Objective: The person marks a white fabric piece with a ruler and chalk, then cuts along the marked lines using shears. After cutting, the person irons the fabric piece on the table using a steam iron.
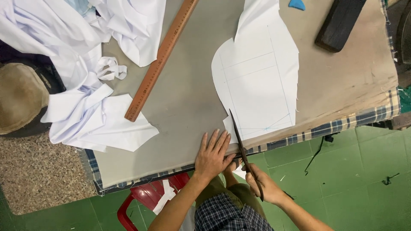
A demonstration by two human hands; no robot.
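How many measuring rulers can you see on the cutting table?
1. The long wooden ruler lies diagonally on the table, between the heap of white fabric and the marked white piece. Others may be hidden under the fabric.

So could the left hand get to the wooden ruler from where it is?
Probably yes: the left hand lies flat on the table, and only bare tabletop separates it from the ruler's near end.

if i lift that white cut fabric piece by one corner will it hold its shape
Probably not: the white fabric piece lies thin and flat, and the scraps nearby crumple, so expect floppy and light. The left hand pressing beside the scissors suggests it slides easily.
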